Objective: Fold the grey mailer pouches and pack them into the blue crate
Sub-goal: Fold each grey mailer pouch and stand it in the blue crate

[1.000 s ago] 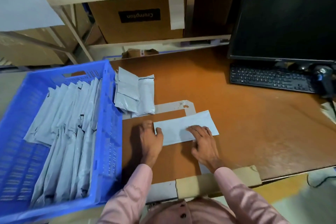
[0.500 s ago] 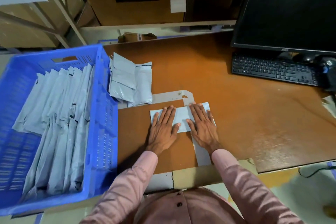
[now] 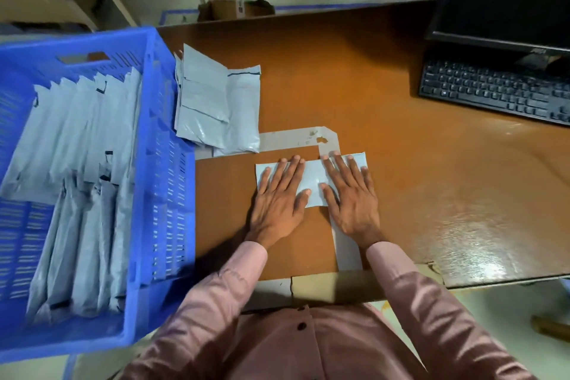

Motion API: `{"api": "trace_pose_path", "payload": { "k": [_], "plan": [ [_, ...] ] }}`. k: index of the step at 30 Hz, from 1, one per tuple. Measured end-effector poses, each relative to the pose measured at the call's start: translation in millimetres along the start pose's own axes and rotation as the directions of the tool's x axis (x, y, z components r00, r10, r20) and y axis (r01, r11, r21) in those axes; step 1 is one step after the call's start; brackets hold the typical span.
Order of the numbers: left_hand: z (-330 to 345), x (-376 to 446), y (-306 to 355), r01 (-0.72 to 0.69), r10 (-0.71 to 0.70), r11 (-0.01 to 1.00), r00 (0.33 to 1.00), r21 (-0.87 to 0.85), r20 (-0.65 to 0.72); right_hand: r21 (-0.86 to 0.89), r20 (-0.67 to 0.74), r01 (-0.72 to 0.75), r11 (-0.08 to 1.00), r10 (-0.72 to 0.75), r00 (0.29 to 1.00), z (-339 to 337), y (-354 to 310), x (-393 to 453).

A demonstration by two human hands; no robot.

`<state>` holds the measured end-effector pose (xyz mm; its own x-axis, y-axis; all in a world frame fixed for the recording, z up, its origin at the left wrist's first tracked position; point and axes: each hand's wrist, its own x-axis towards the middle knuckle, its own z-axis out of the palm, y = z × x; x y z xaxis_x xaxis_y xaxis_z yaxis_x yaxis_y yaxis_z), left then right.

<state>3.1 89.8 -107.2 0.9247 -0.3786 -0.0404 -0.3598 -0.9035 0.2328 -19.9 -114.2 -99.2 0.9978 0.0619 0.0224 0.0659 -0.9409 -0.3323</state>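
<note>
Now both flat, left hand (image 3: 279,194), right hand (image 3: 350,194), pressing grey pouch (image 3: 313,177)

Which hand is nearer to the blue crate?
Left. The left hand lies flat on the grey pouch, on the side toward the blue crate; the right hand presses the pouch's far side.

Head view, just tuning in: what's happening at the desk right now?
A person presses both hands flat on a grey pouch on the brown desk, left hand and right hand side by side, flattening its fold. A small pile of pouches lies beside the blue crate, which already holds many packed pouches standing in rows.
</note>
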Motion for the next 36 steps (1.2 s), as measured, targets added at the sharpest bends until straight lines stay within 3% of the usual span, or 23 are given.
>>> {"api": "trace_pose_path", "payload": {
  "k": [11, 17, 22, 26, 29, 31, 34, 36],
  "plan": [
    [-1.9, 1.5, 0.3, -0.004, 0.004, 1.000, 0.999, -0.007, 0.033, 0.021, 0.032, -0.012, 1.000, 0.012, 0.999, -3.7, -2.7, 0.6],
    [-17.0, -2.8, 2.9, 0.016, -0.016, 0.995, 1.000, -0.101, 0.007, 0.020, 0.003, -0.032, 0.999, 0.032, 0.999, -18.6, -4.6, -3.2],
    [-51.9, 6.0, 8.1, 0.000, 0.002, 1.000, 0.995, -0.022, 0.104, -0.156, 0.164, -0.018, 0.988, 0.044, 0.986, -44.4, -8.9, 1.4],
    [-72.3, 12.0, 14.0, -0.031, 0.029, 0.999, 0.988, 0.012, 0.151, -0.096, 0.250, -0.076, 0.992, 0.098, 0.963, -58.1, -12.7, 12.9],
    [-87.5, 9.2, 17.4, -0.027, 0.028, 0.999, 0.999, -0.030, 0.041, -0.101, 0.178, 0.006, 0.995, 0.012, 0.984, -75.2, -17.8, 15.3],
    [-98.6, 5.7, 18.0, -0.049, 0.048, 0.999, 0.992, -0.009, -0.120, -0.110, 0.034, 0.069, 0.992, -0.066, 0.997, -86.3, -20.1, 12.4],
    [-103.1, -4.9, 17.5, -0.086, 0.098, 0.995, 0.933, 0.049, -0.347, -0.187, -0.226, 0.127, 0.974, -0.168, 0.959, -88.6, -24.8, 0.9],
    [-95.8, -16.8, 15.2, -0.103, 0.114, 0.993, 0.902, 0.050, -0.415, -0.192, -0.290, 0.151, 0.970, -0.203, 0.935, -78.3, -28.0, -11.8]
  ]
}}
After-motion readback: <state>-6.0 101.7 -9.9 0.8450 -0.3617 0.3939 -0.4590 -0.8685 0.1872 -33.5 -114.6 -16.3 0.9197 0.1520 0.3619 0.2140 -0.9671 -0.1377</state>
